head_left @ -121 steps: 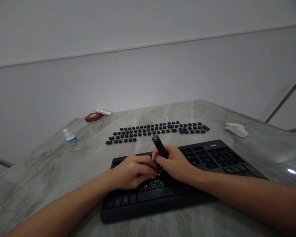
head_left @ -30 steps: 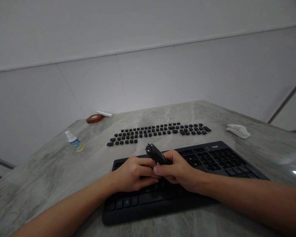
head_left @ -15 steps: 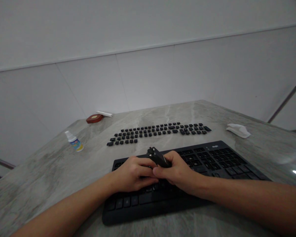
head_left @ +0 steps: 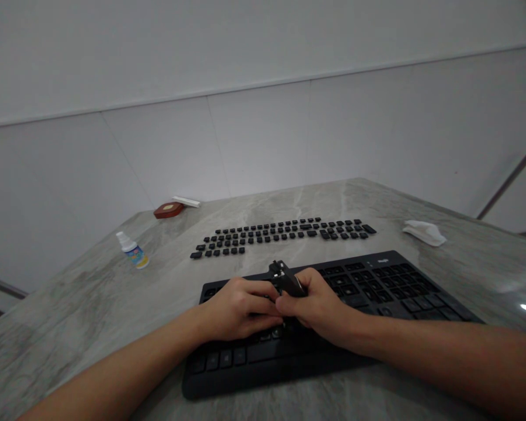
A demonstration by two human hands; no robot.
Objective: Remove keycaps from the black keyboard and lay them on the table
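A black keyboard lies on the grey marble table in front of me. My right hand is closed round a small black tool, whose upper end sticks out above the fingers; the tip points down at the keys and is hidden. My left hand rests on the keyboard's left half, fingers curled and pressed against the keys right beside the tool. Rows of loose black keycaps lie on the table beyond the keyboard.
A small white bottle with a coloured label lies at the left. A red-brown box with a white strip beside it sits at the far edge by the wall. A crumpled white cloth lies at the right.
Over four seconds the tool's upper end has tipped from upright toward the left and lower. In the last second it shifted slightly right. Both hands stay on the same spot of the keyboard.
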